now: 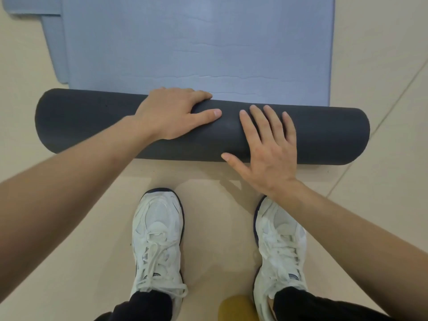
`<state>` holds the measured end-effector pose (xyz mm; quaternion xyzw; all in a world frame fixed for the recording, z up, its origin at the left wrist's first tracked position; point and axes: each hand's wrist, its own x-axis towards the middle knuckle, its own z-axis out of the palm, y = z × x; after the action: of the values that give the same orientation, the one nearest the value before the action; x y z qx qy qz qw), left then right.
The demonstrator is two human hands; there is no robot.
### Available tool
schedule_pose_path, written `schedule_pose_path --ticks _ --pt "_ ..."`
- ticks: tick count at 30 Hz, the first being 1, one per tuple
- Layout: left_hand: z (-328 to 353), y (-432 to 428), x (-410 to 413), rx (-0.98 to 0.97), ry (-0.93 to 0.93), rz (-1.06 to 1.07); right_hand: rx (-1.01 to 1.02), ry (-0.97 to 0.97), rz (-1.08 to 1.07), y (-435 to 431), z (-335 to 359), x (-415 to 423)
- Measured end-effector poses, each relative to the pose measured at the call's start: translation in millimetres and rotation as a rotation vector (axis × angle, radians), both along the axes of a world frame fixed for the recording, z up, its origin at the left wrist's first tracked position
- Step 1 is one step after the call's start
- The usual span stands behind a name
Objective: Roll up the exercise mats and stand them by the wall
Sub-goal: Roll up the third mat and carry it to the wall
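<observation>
Left fingers (pixel 199 95): curled over the far side of the roll (pixel 92 121), thumb stretched along its top toward 3 o'clock; the left hand (pixel 171 114) gripped the roll left of its middle.
Right fingers (pixel 271 119): straight and spread, flat on the roll's top, pointing to 12 o'clock; the right hand (pixel 271 151) pressed it just beside the left, thumb out toward 9 o'clock.
Roll: dark grey, lying crosswise on the floor (pixel 382 66), at the near end of the mat (pixel 196 42).
Mat: blue face up, flat, running to 12 o'clock from the roll.
Second mat (pixel 54 42): blue, under the first, showing along its 9 to 11 o'clock side.
Shoes (pixel 157 232): white, at 6 o'clock of the roll, apart from it.
Floor: beige tiles.
</observation>
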<state>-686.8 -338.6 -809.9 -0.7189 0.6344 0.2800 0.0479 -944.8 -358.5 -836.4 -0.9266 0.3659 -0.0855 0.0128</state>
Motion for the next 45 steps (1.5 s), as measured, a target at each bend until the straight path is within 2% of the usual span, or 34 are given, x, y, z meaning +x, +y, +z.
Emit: schedule_pose_path --ticks 2,6,9,15,18,20,23,25,30,32,36,40,42,45 --pt "3 6 -4 -0.124 -0.039 0.028 -0.024 -0.053 0.004 -7 -4 2" --pt "3 39 -23 -0.561 -0.132 0.094 -0.01 -0.108 -0.006 -27 -3 11" --pt "-6 66 -35 -0.693 -0.219 0.077 0.052 -0.06 -0.026 -45 8 24" --pt "-16 59 -24 -0.646 -0.264 0.046 0.315 0.118 -0.016 -86 29 43" --pt "-13 41 -14 -0.654 -0.279 0.033 0.375 0.098 -0.014 -101 33 49" --pt "-11 31 -10 -0.642 -0.275 0.047 0.291 -0.044 -0.039 -103 32 51" --pt "-1 13 -5 -0.603 -0.272 0.1 0.037 -0.326 -0.113 -94 31 49" --pt "7 -2 -1 -0.561 -0.273 0.121 -0.038 -0.355 -0.131 -85 29 44" --pt "14 -37 15 -0.479 -0.262 0.116 0.012 0.036 -0.133 -78 23 30" --pt "15 -48 20 -0.422 -0.236 0.127 0.042 0.123 -0.139 -87 27 37" --pt "19 -74 33 -0.28 -0.205 0.14 0.067 0.194 -0.113 -116 35 50" --pt "14 -77 33 -0.457 -0.254 0.124 0.177 0.245 -0.078 -144 44 58" --pt "14 -72 32 -0.486 -0.242 0.073 0.233 0.273 -0.051 -158 47 64" --pt "20 -86 39 -0.289 -0.222 0.003 0.329 0.29 -0.025 -178 51 71"
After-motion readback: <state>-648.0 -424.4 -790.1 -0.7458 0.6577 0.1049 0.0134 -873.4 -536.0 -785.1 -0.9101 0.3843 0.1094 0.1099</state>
